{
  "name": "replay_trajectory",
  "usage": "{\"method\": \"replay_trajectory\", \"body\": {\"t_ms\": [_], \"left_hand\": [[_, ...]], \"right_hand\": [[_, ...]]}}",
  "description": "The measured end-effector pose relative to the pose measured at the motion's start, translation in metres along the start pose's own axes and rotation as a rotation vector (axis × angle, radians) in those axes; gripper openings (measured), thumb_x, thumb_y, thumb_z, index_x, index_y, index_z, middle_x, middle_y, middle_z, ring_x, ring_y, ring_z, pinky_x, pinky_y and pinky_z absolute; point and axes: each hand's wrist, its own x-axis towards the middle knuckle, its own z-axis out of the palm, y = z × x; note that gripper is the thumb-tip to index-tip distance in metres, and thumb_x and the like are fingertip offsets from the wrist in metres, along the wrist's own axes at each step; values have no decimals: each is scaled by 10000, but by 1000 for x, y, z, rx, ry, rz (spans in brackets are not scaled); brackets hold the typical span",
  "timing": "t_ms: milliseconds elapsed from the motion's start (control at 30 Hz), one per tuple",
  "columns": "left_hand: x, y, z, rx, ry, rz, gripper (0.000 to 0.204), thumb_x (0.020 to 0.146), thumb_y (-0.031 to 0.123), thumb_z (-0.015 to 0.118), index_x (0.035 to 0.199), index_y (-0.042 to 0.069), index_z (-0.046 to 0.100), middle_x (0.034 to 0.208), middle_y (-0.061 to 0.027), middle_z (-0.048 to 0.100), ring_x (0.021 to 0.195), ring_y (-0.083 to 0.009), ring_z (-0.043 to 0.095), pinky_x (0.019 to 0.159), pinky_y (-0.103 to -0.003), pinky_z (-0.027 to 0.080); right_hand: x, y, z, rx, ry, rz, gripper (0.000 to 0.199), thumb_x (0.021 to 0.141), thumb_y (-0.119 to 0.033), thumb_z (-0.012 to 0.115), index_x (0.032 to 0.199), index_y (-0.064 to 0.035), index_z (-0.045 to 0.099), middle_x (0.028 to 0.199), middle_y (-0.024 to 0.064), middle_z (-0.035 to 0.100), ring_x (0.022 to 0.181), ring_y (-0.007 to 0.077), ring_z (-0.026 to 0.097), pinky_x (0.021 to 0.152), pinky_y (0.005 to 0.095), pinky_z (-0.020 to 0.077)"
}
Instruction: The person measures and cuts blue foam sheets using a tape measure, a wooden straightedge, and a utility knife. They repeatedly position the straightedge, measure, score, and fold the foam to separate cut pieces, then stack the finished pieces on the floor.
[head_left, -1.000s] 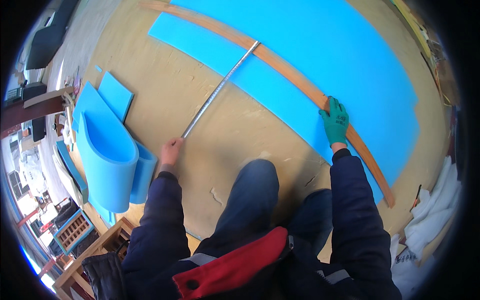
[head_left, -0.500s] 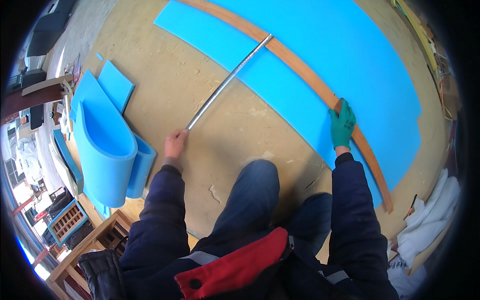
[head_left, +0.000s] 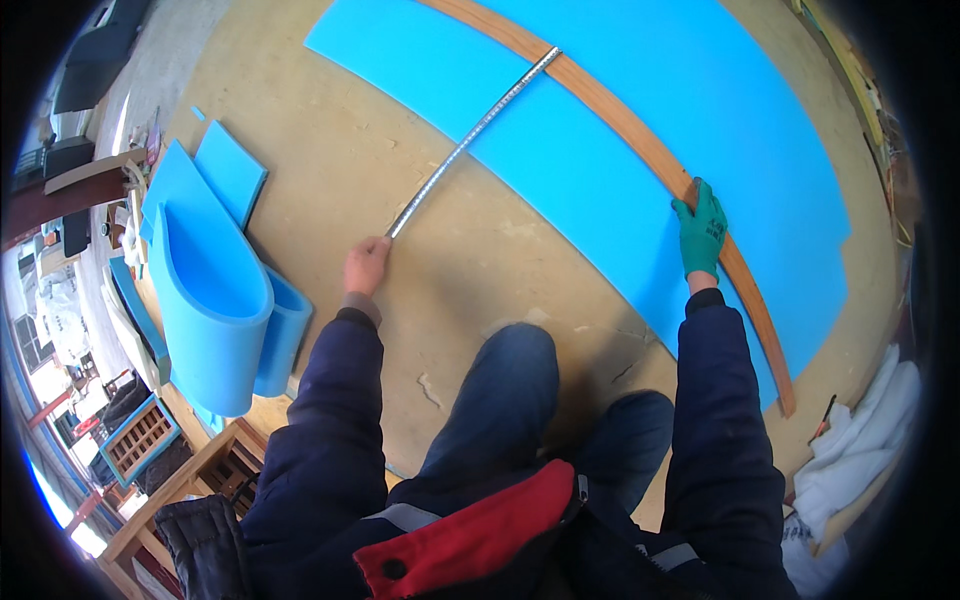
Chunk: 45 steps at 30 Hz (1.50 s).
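Note:
My bare left hand is closed around the near end of a long metal ruler. The ruler slants up to the right across the edge of a large blue foam sheet, and its far end rests at a curved wooden strip. In a green glove, my right hand grips that strip toward its near right part. The strip lies flat on the foam as a long arc, its near end reaching past the foam's edge. Its far end runs out of view at the top.
Folded blue foam stands at the left, beside a flat foam piece. A wooden frame is at the lower left. White cloth lies at the lower right. All the foam rests on a tan work surface.
Both hands have moved a little right and away from me. The wooden strip has shifted right over the foam, and the ruler has moved the same way.

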Motion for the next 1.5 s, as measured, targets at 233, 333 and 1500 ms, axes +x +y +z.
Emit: {"method": "replay_trajectory", "body": {"t_ms": [233, 333, 1500], "left_hand": [[1, -3, 3, 39, 18, 24, 436, 978, 451, 695, 1087, 45, 808, 993, -224, 781, 956, -379, 747, 868, -449, 560], [-2, 1, 3, 27, 58, 72, 445, 978, 457, 692, 1076, 37, 802, 985, -224, 778, 956, -383, 744, 868, -451, 558], [10, 22, 7, -60, -25, 25, 400, 987, 383, 721, 1043, -6, 793, 793, -83, 736, 759, -179, 680, 718, -361, 532]], "right_hand": [[0, -5, -5, 12, -23, 49, 603, 985, -334, 759, 1488, -46, 594, 1421, 175, 665, 1305, 381, 602, 1147, 514, 421], [-1, -7, -4, -32, -8, 53, 614, 991, -342, 753, 1504, -52, 579, 1420, 170, 661, 1317, 384, 591, 1159, 518, 414], [8, -16, -18, -157, 164, -29, 709, 999, -392, 723, 1563, -31, 490, 1611, 227, 485, 1430, 405, 510, 1196, 575, 363]]}}
